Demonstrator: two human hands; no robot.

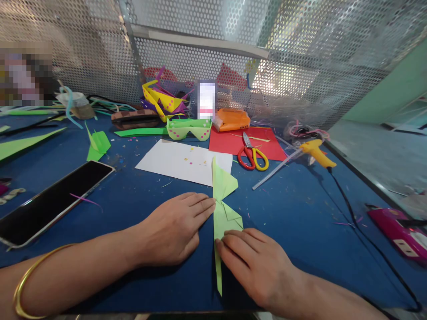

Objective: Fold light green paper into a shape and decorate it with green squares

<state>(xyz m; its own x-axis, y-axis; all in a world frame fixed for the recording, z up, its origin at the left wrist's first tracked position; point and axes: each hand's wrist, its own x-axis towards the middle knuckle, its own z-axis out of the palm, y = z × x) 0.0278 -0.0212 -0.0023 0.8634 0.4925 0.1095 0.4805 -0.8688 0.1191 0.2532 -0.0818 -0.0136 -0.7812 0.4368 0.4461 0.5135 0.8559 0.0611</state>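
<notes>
A folded light green paper cut-out [220, 209], shaped like the paper mask behind, lies lengthwise on the blue table before me. My left hand [176, 226] rests palm down with its fingers stretched out flat, their tips touching the cut-out's straight left edge. Lower down, my right hand [256, 262] is closed over the cut-out, thumb and fingers pressed together at its folded edge. A narrow strip of the paper sticks out toward me below those fingers. White paper [170, 162] with small scraps on it lies just beyond, partly under the cut-out's far tip.
Red-and-yellow-handled scissors [253, 155] lie on red paper [220, 142]. A yellow glue gun [316, 152] with its cord is at right, near a pink power strip [398, 231]. A phone [56, 200] lies at left. A finished green mask [189, 130] stands behind.
</notes>
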